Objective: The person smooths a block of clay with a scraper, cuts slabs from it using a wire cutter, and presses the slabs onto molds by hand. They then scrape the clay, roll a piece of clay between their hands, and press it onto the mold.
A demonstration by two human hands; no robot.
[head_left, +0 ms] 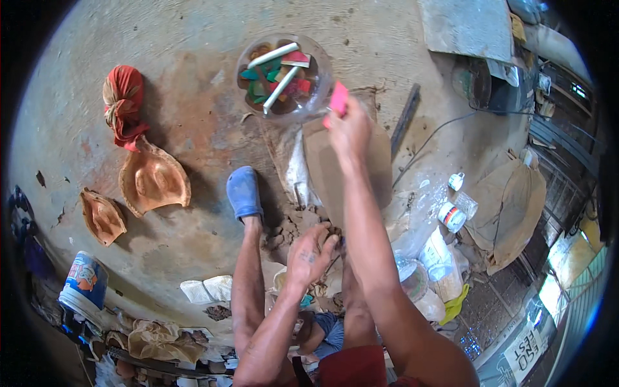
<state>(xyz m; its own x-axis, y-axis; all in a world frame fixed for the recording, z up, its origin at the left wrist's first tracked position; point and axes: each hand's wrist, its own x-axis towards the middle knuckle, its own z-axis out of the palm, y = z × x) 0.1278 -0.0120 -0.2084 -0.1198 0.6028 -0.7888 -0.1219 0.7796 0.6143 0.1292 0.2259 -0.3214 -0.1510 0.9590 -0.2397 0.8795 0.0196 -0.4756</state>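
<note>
Pink piece sits pinched between thumb and fingers of the right hand, over the brown board, just beside the clear tray holding white sticks. Left hand, fingers bent, is by clay lumps; cannot tell whether it grips anything.

Tub behind board; in tub, 2 sticks lying over pieces. Left of tub: cloth bundle; before it, touching, mold 1; nearer and left, mold 2. Bucket before the 2 molds. Right of board: bar; nearer, jar. Clay lumps at board's near left.
</note>
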